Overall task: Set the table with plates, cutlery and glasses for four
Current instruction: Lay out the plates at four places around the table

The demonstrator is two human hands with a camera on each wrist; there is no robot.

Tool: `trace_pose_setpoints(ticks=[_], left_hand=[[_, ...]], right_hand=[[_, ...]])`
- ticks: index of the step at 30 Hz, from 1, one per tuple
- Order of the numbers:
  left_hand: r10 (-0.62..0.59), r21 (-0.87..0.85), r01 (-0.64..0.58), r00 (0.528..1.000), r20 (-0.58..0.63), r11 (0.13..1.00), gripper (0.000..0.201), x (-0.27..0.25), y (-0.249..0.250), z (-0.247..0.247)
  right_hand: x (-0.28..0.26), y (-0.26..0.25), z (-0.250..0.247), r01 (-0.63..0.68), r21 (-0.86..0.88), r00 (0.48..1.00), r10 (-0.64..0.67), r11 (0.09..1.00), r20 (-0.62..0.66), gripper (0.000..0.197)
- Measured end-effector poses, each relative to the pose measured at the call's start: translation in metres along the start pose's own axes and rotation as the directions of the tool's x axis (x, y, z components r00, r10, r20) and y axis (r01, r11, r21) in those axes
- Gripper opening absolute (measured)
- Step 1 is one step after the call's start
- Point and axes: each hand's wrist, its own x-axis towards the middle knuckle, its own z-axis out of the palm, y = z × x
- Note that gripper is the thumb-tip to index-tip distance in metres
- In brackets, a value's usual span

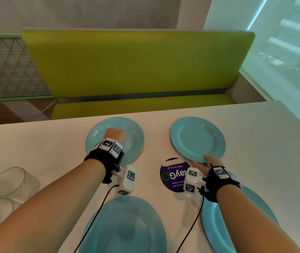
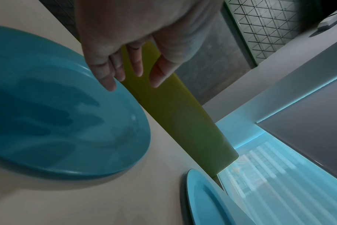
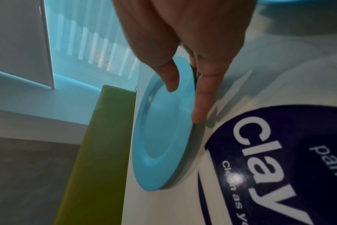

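Left hand (image 1: 115, 135) hovers over the far-left plate (image 1: 134, 136), fingers (image 2: 137, 64) straight and spread, gripping nothing; right hand (image 1: 206, 164) pinches the near rim of the far-right plate (image 1: 197, 138), thumb (image 3: 169, 77) on top; two more plates (image 1: 127, 227) lie beneath the wrists; glasses (image 1: 8, 181) well left.

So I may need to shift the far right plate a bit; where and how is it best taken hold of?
Probably at the near rim of the far right plate, coming from your side. It lies flat on the table, so only its thin raised edge offers purchase. The right hand is already there: thumb on top of the rim, fingers alongside its edge.
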Motion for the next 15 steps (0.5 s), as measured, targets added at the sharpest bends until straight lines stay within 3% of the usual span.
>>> trace_pose_setpoints(ticks=[6,11,13,15], left_hand=[[-0.009,0.007,0.009,1.0,0.02,1.0,0.039,-0.003,0.001,-0.005],[0.01,0.022,-0.01,1.0,0.029,1.0,0.016,-0.002,0.0,-0.005],[0.014,-0.003,-0.014,0.999,0.046,1.0,0.034,-0.003,0.001,-0.005],[0.022,-0.011,-0.021,0.998,0.052,1.0,0.034,-0.003,0.003,-0.004]], right_hand=[[0.005,0.0,0.001,0.023,0.008,1.0,-0.023,1.0,-0.02,0.04],[0.01,-0.001,-0.003,0.04,0.006,0.997,-0.04,0.999,-0.067,0.039],[0.011,-0.002,-0.004,0.048,0.012,0.996,-0.047,0.999,-0.072,0.039],[0.012,-0.004,-0.005,0.055,0.014,0.995,-0.054,0.998,-0.08,0.039]])
